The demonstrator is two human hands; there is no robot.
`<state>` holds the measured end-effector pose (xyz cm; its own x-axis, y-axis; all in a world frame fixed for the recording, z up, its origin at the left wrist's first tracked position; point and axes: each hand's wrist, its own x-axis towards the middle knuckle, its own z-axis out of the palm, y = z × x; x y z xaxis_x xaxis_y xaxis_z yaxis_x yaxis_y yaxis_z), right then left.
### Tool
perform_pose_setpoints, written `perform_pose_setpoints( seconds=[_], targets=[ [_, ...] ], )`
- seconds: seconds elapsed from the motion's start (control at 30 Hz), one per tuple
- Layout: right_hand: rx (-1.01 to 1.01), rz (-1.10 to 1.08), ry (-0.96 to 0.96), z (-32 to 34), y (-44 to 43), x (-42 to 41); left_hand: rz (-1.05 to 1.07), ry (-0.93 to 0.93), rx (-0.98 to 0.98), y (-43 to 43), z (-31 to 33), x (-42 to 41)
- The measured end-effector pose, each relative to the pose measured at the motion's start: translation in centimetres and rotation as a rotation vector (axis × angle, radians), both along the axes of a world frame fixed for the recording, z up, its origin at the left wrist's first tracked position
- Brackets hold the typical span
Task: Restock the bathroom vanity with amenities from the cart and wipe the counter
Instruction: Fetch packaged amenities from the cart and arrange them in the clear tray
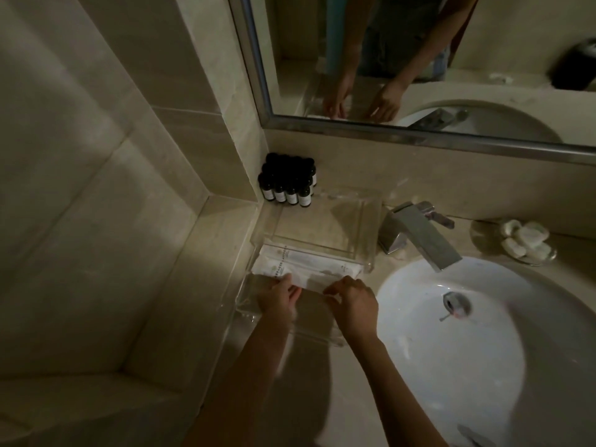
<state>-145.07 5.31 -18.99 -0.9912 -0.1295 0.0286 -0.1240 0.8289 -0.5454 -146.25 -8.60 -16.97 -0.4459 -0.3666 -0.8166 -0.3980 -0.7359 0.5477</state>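
Restock step: white amenity packets (309, 263) lie flat in the clear acrylic tray (371, 217) on the tabletop (325, 395), left of the sink (483, 356).
Left hand (280, 296) and right hand (353, 304) each pinch the packets' near edge with curled fingers and hold nothing else. Dark mini bottles (287, 183) are clustered in the corner behind the tray, with the faucet (416, 232) to the right. Next is probably to square the packets and let go; wiping looks not yet done.

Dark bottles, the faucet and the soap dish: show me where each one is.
dark bottles (292, 196): head view, white label of a front-row bottle in the corner cluster.
faucet (419, 233): head view, flat top of the spout.
soap dish (480, 235): head view, bare left part of the dish beside the soaps.
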Motion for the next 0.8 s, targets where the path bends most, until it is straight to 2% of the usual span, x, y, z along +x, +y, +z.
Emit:
perform_pose_setpoints(
  seconds=[0.37, 0.8],
  targets=[
    [0.026, -0.007, 0.07, -1.6, -1.2, 0.1, -0.176, 0.044, -0.097, -1.3, -0.2, 0.0],
    [-0.038, 0.008, 0.111, -2.3, -0.9, 0.4, -0.2, 0.099, -0.138, -1.1, -0.6, -0.2]
  ],
)
